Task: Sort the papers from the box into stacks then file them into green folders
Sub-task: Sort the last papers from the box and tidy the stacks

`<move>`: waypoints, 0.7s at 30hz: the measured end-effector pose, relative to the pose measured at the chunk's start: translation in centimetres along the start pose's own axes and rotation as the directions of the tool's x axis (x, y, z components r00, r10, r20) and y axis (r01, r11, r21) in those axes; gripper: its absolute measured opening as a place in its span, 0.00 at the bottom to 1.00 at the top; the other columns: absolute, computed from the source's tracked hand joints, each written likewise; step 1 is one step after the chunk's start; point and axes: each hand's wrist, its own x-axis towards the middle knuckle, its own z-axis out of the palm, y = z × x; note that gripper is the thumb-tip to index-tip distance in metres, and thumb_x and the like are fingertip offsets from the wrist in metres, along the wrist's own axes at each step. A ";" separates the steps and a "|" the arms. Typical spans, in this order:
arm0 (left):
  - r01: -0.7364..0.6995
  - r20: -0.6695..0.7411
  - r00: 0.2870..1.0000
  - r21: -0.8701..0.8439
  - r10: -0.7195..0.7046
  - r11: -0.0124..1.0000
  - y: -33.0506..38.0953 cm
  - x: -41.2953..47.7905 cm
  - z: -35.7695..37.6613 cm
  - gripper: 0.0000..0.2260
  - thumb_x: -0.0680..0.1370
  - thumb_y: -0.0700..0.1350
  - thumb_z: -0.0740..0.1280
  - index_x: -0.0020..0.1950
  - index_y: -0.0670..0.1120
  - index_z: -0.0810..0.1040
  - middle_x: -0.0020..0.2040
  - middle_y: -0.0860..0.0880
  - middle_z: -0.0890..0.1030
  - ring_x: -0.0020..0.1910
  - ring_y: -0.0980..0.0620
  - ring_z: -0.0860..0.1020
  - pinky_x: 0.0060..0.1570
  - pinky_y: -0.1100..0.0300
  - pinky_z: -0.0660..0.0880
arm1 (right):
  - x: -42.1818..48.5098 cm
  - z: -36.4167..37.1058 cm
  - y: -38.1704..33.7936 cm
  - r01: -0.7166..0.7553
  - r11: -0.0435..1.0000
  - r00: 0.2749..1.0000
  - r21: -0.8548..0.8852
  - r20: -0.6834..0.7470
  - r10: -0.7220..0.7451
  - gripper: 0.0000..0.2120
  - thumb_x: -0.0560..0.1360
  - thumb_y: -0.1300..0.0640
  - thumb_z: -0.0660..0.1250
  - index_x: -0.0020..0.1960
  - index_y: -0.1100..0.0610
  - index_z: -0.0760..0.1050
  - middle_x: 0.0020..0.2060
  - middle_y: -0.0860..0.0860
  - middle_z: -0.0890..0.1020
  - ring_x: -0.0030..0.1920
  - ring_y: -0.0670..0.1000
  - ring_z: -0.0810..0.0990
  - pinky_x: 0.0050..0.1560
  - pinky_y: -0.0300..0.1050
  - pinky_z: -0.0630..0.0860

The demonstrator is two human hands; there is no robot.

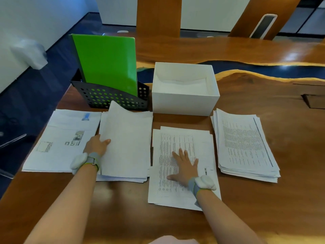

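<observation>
Currently: left hand [95, 145] pinches the raised sheaf [126, 138] by its left edge, long axis running away from the person, green folders [105, 62] directly beyond; right hand [184, 167] lies flat, fingers spread, on stack 3 [182, 138].

- Glossy wooden table [263, 50], a dark blue strip [263, 69] running across it at 2 o'clock.
- Dark blue floor [52, 67] at 9 o'clock.
- White wall [26, 14] at 10 o'clock.
- Wooden pillar [158, 14] at 12 o'clock.

Green folders [107, 62], white box [184, 101], black perforated rack [112, 99].
</observation>
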 end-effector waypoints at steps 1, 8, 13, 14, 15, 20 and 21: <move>0.010 -0.042 0.999 0.038 -0.008 0.999 0.2 -0.2 0.5 0.24 0.78 0.48 0.67 0.70 0.39 0.68 0.67 0.37 0.71 0.65 0.36 0.69 0.62 0.45 0.68 | 0.0 0.1 0.5 -0.010 1.000 1.000 -0.005 -0.013 0.010 0.50 0.67 0.36 0.70 0.77 0.44 0.41 0.77 0.48 0.36 0.76 0.52 0.34 0.70 0.68 0.35; -0.359 0.065 0.933 0.244 0.354 0.901 3.2 -5.3 6.5 0.26 0.77 0.58 0.63 0.74 0.58 0.61 0.78 0.47 0.52 0.75 0.41 0.53 0.69 0.42 0.56 | 0.3 0.6 1.4 -0.042 0.998 0.999 -0.042 -0.003 0.042 0.51 0.67 0.33 0.68 0.76 0.41 0.38 0.75 0.48 0.32 0.75 0.54 0.30 0.69 0.67 0.33; -0.305 0.251 0.937 0.247 0.243 0.920 3.9 -7.2 9.3 0.23 0.80 0.62 0.51 0.75 0.59 0.58 0.78 0.52 0.49 0.77 0.44 0.46 0.72 0.41 0.48 | 0.1 -0.1 1.8 -0.050 0.998 0.997 0.039 -0.058 0.053 0.42 0.74 0.37 0.63 0.77 0.44 0.41 0.77 0.51 0.36 0.76 0.53 0.35 0.73 0.62 0.38; -0.336 0.170 0.938 0.225 0.303 0.914 4.0 -7.6 9.2 0.24 0.80 0.60 0.53 0.75 0.56 0.59 0.78 0.50 0.52 0.76 0.44 0.49 0.73 0.43 0.51 | 0.0 -0.2 2.0 -0.081 0.994 0.990 0.073 -0.108 0.089 0.40 0.76 0.39 0.61 0.78 0.47 0.41 0.77 0.52 0.37 0.77 0.54 0.36 0.74 0.60 0.39; -0.385 0.101 0.922 0.178 0.372 0.906 4.3 -8.0 9.2 0.24 0.80 0.58 0.56 0.75 0.52 0.61 0.77 0.48 0.56 0.75 0.44 0.53 0.72 0.47 0.55 | 0.0 -0.4 2.3 -0.116 0.989 0.980 0.097 -0.150 0.130 0.38 0.77 0.40 0.59 0.78 0.49 0.41 0.77 0.53 0.38 0.77 0.54 0.37 0.75 0.58 0.40; -0.305 0.243 0.895 -0.279 0.374 0.911 6.8 -11.7 10.8 0.28 0.76 0.45 0.69 0.72 0.42 0.62 0.68 0.44 0.70 0.64 0.46 0.72 0.66 0.52 0.69 | -0.5 -0.5 3.2 -0.119 0.984 0.987 0.134 -0.090 0.131 0.35 0.78 0.40 0.57 0.78 0.52 0.45 0.77 0.54 0.41 0.77 0.54 0.38 0.75 0.53 0.39; -0.261 0.262 0.902 -0.302 0.343 0.917 7.0 -12.2 11.2 0.30 0.74 0.43 0.71 0.72 0.41 0.61 0.67 0.43 0.71 0.64 0.45 0.73 0.65 0.51 0.70 | -0.6 -0.7 3.2 -0.105 0.978 0.989 0.182 -0.088 0.123 0.34 0.79 0.42 0.57 0.78 0.52 0.47 0.77 0.54 0.42 0.77 0.54 0.39 0.75 0.52 0.40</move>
